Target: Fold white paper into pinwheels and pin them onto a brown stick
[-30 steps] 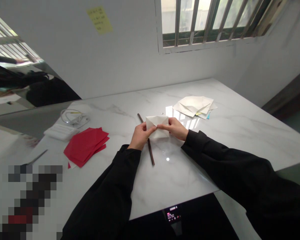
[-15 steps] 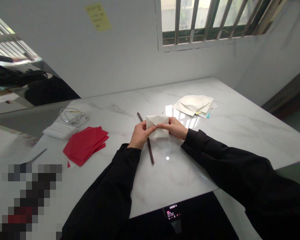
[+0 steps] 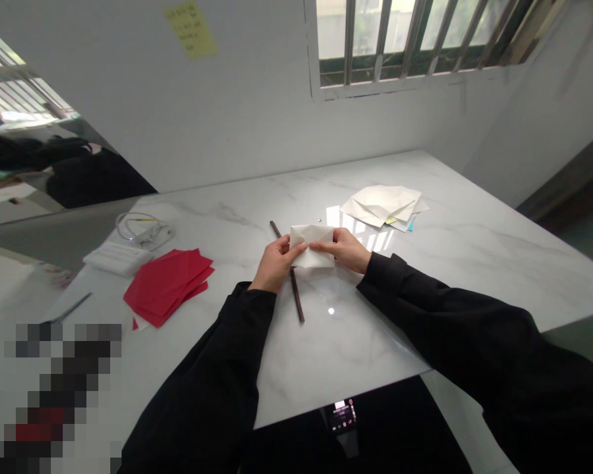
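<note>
A small folded white paper (image 3: 312, 255) is held up between both hands above the marble table (image 3: 375, 329). My left hand (image 3: 275, 262) grips its left side, thumb on the front face and fingers behind. On the right side my right hand (image 3: 347, 249) pinches it the same way, and the two thumbs nearly meet at the middle. A thin dark brown stick (image 3: 297, 299) lies on the table, partly hidden by my left hand and the paper.
Red paper sheets (image 3: 165, 286) lie at the left, beside a white object (image 3: 116, 259) and a coiled white cable (image 3: 145, 229). Folded white papers (image 3: 385, 205) rest at the back right. A black surface with a lit reflection (image 3: 385, 428) borders the table's near edge.
The thumbs have drawn slightly apart at the paper's middle, and its creased upper part looks different. Both hands still hold it. The whole view has shifted a little.
</note>
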A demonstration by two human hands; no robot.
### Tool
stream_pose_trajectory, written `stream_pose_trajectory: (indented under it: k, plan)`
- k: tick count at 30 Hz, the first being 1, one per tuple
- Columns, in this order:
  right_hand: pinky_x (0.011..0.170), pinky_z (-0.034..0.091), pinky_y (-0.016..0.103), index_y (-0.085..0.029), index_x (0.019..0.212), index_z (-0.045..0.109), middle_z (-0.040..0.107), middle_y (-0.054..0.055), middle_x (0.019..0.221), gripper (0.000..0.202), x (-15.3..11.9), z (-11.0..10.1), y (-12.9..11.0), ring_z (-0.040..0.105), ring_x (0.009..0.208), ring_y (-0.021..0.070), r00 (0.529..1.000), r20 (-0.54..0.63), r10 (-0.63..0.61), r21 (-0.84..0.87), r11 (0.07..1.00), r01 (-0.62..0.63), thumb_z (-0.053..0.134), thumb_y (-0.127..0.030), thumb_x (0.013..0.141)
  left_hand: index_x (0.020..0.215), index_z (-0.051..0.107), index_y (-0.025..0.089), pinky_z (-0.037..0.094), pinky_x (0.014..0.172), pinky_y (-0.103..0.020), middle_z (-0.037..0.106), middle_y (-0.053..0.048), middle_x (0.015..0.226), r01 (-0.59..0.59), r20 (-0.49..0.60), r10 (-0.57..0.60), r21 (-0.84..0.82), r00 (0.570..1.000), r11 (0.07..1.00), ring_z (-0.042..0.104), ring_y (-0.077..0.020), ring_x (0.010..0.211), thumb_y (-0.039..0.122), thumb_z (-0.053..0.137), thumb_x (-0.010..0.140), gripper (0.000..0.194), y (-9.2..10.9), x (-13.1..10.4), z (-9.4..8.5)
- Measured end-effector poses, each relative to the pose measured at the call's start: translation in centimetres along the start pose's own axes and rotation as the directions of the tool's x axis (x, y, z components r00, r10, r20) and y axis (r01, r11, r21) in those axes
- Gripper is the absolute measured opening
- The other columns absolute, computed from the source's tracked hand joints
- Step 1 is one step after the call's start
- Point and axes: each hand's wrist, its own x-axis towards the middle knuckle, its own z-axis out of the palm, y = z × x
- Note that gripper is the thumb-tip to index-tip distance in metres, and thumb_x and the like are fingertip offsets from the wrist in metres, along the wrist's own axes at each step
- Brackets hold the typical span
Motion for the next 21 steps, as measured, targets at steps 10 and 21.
stream_pose_trajectory:
  k: [10,21]
  plan:
    - [0.078,0.06,0.03,-0.014,0.095,0.078,0.08,0.009,0.097,0.039,-0.2,-0.2,-1.0,0.074,0.086,0.0209,0.995,0.014,0.101,0.086,0.991,-0.101,0.093,-0.035,0.066,0.102,0.073,0.015,0.055,0.067,-0.03,0.073,-0.006,0.084,-0.058,-0.093,0.083,0.248,0.992,0.967,0.068,-0.02,0.073,0.062,0.076,0.077,0.054,0.7,0.6,-1.5]
    - [0.076,0.061,0.03,-0.014,0.086,0.078,0.079,0.01,0.093,0.038,-0.1,-0.5,-1.1,0.074,0.086,0.022,0.986,0.005,0.165,0.177,0.971,-0.163,0.097,-0.035,0.061,0.125,0.069,0.024,0.048,0.09,-0.037,0.074,-0.008,0.107,0.003,-0.124,0.331,0.94,0.935,0.342,0.067,-0.0287,0.099,0.031,0.063,0.087,0.04,0.0,0.9,-4.3]
